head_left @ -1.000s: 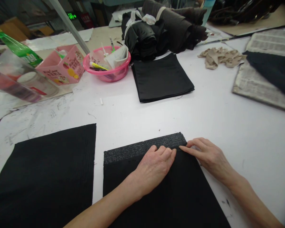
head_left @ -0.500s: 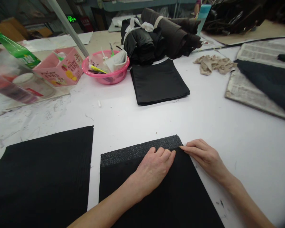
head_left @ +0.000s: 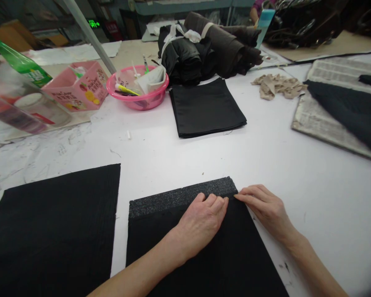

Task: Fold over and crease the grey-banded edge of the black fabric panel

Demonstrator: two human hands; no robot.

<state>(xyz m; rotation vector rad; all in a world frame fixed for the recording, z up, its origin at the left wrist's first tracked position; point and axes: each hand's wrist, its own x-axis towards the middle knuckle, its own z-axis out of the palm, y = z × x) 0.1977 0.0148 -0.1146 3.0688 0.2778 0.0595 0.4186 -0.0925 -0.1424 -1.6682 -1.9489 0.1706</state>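
A black fabric sheet [head_left: 241, 255] lies before me, with a speckled dark grey strip [head_left: 167, 201] along its far edge. My left hand [head_left: 202, 220] rests on the sheet with its fingers curled and drawn together on the black edge beside the strip; its fingertips are partly hidden. At the sheet's right corner, my right hand [head_left: 267, 208] is closed in a pinch on the black edge, thumb and fingers together. Another black fabric sheet [head_left: 58, 222] lies flat to the left, apart from both hands.
Beyond the hands lies a stack of black sheets [head_left: 208, 109], with dark fabric rolls [head_left: 216, 45] behind it. A pink basin [head_left: 142, 101] of small tools and a pink box [head_left: 80, 88] stand at the back left. A beige rag [head_left: 275, 85] and grey board [head_left: 315, 132] lie right.
My right fingertips have moved slightly down along the black edge by the strip's right end. My left hand has barely moved; the whole view has shifted a little.
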